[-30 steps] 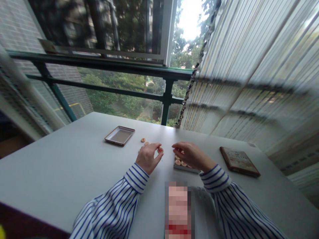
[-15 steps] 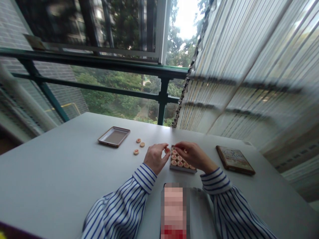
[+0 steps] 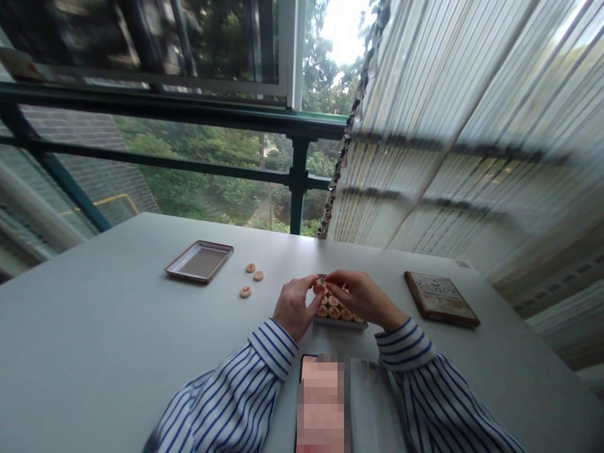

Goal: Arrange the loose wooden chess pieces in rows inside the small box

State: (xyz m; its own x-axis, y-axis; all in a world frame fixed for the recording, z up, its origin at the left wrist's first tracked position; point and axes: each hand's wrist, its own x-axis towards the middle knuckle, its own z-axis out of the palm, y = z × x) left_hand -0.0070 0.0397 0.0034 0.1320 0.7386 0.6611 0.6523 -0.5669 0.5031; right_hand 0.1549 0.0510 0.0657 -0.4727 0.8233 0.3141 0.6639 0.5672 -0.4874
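Note:
My left hand pinches a round wooden xiangqi piece with a red character between thumb and fingers. It holds the piece over the left side of a small open box. Rows of similar xiangqi pieces lie inside, red characters up. Above the box, my right hand is closed in a pinch, its fingertips right beside the held piece. Whether they grip that piece or another, I cannot make out. My right hand covers the far part of the box.
Three loose pieces lie left of my hands, one showing a blank face. Beyond them is a shallow open tray or lid. A flat printed box lies at the right. Near me are a phone and a pale flat object.
My left hand has brought its piece from beside the box to over its left edge, meeting my right fingertips. The camera view has shifted slightly to the right.

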